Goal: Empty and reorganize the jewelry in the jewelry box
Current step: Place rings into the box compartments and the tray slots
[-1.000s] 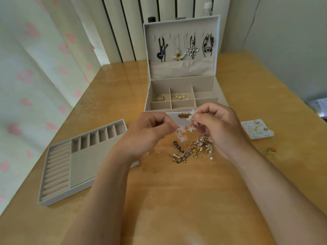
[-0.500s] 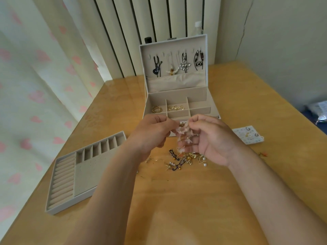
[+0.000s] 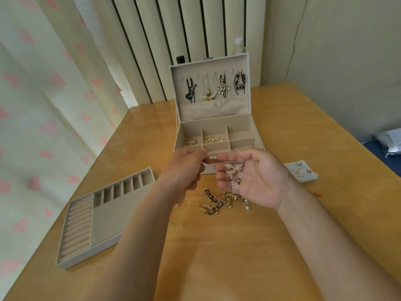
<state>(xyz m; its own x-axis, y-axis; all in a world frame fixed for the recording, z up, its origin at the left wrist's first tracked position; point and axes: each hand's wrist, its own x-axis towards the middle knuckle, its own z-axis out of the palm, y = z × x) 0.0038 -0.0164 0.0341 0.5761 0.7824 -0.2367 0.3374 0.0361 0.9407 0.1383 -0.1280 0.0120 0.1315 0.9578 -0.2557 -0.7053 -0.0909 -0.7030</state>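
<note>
The grey jewelry box [image 3: 238,126] stands open at mid-table, with necklaces [image 3: 221,88] hung in its lid and gold rings [image 3: 191,141] and gold earrings [image 3: 213,139] in its two back-left compartments. In front of the box my right hand [image 3: 258,177] is turned palm-left, its thumb and loosely curled fingers holding a dangling white flower earring [image 3: 234,175]. My left hand [image 3: 184,168] hovers beside it with fingertips pinched together; anything between them is too small to see. A loose pile of jewelry [image 3: 219,203] lies on the table below both hands.
The removed ring tray [image 3: 108,222] lies on the table to the left. A white card of studs [image 3: 301,171] sits to the right, with a small orange piece [image 3: 317,194] near it. Two bottles [image 3: 238,46] stand behind the box. Curtains hang at left.
My hands have drawn slightly apart. The right hand has turned its palm open with the flower earring dangling from it. The camera has tilted up, so the box appears lower in the frame.
</note>
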